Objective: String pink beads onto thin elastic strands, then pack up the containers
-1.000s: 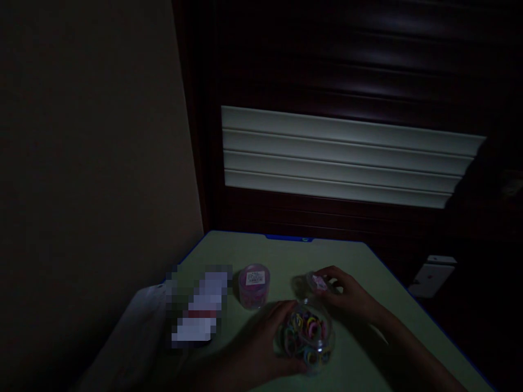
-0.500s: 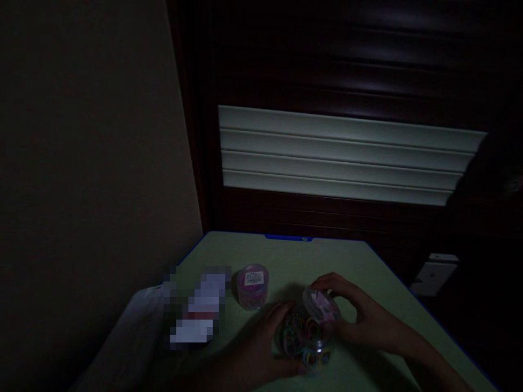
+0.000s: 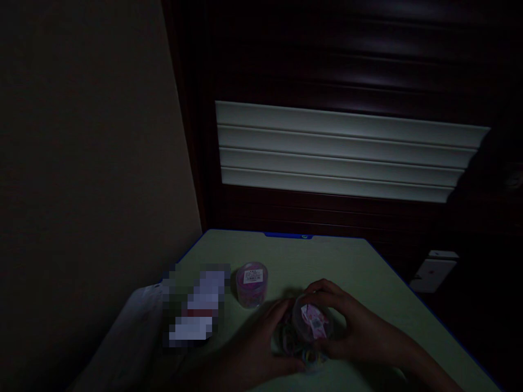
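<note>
My left hand (image 3: 272,348) curves around the left side of a clear round tub (image 3: 292,343) on the table. Small coloured loops that look like hair ties fill the tub. In my right hand (image 3: 339,321) is a clear round lid (image 3: 312,321) bearing a pink and white label, gripped at its edge. The lid lies over the tub's mouth, slightly off to the right; whether it is seated I cannot tell. A second lidded tub (image 3: 252,291) with pinkish contents and a white sticker stands beyond my left hand, touched by neither hand.
The pale green table (image 3: 318,261) has a blue edge. On its left are a blurred-out item (image 3: 204,305) and a whitish sheet or bag (image 3: 126,321). A wall rises at left, a dark louvred door (image 3: 347,155) behind. White boxes (image 3: 435,275) sit beyond the right edge.
My right hand has brought the lid down and left over the tub, covering most of the coloured loops. My left hand stays around the tub. The view has shifted slightly.
</note>
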Action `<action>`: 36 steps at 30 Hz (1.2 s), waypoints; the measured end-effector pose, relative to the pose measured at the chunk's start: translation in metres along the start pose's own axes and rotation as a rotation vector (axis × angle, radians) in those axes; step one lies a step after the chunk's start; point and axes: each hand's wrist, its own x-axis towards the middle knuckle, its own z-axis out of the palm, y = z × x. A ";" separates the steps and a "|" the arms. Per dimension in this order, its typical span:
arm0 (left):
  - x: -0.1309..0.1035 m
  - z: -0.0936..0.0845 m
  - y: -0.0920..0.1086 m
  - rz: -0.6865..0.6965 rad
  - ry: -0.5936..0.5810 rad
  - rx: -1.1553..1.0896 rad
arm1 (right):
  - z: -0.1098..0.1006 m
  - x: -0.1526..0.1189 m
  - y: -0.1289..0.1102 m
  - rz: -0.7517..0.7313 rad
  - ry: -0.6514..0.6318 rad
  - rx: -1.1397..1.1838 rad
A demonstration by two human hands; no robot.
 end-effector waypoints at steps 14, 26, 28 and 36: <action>0.000 -0.001 -0.001 0.019 -0.016 -0.040 | 0.002 0.001 -0.007 -0.003 -0.023 -0.097; 0.000 0.000 -0.003 0.034 -0.021 -0.015 | 0.003 0.001 -0.007 -0.025 -0.003 -0.156; 0.000 -0.001 -0.002 0.029 -0.018 -0.014 | 0.002 0.001 -0.008 -0.020 -0.015 -0.150; 0.000 -0.001 0.001 0.036 -0.019 -0.020 | -0.004 0.002 -0.011 0.030 -0.055 -0.082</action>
